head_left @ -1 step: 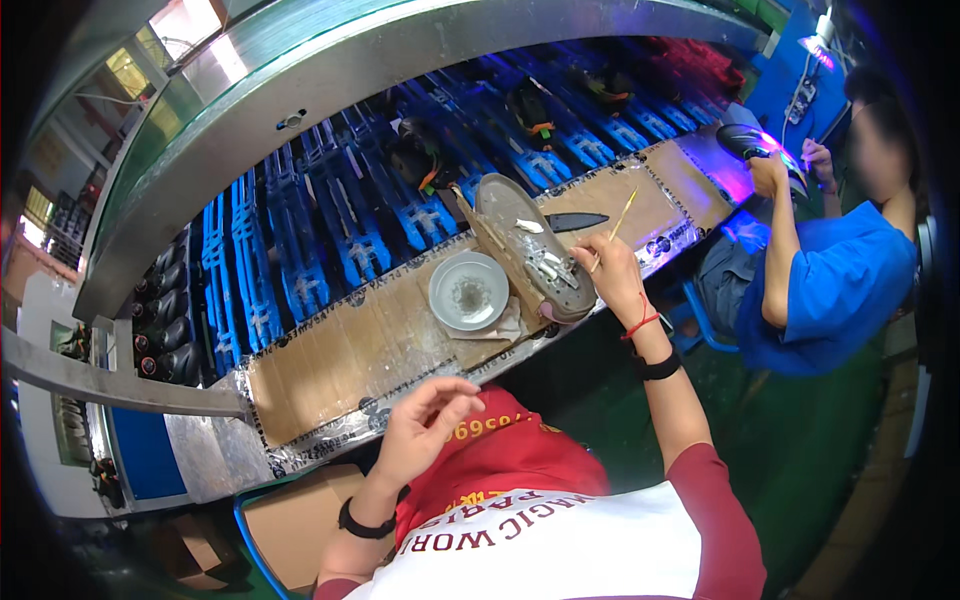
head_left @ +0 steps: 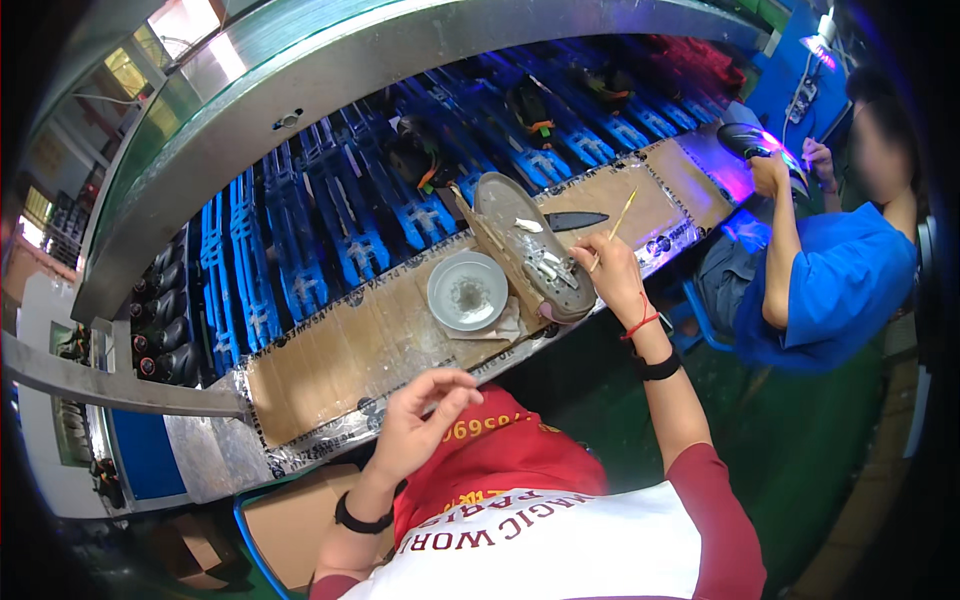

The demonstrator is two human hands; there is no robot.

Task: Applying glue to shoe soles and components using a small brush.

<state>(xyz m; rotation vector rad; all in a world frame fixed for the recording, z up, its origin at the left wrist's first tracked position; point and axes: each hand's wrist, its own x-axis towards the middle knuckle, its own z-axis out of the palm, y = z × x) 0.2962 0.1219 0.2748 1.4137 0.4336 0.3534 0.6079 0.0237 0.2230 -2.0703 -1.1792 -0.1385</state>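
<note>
My right hand [head_left: 612,268] pinches a thin yellow stick like a fine brush [head_left: 626,213], tip pointing up and away. Close to its fingertips lies a grey-brown, shoe-shaped piece [head_left: 500,205], with small white and silvery bits [head_left: 543,268] on top that I cannot make out. To the left of that piece, a pale round bowl [head_left: 467,312] with a grey patch inside sits on a crumpled sheet. A dark, pointed, blade-like thing [head_left: 577,221] lies beyond my right hand. Nothing is in my left hand [head_left: 420,425], which hovers over my lap, thumb and loosely bent fingers apart.
A cardboard-covered bench [head_left: 320,395] runs across in front of me. Behind it stand rows of blue racks [head_left: 300,270] under a metal frame [head_left: 400,85]. To the right, a co-worker in a blue shirt [head_left: 830,280] holds a dark shoe [head_left: 742,141] near a purple-lit lamp.
My left hand has shifted very slightly up. My right hand, the yellow stick and the things on the bench look the same.
</note>
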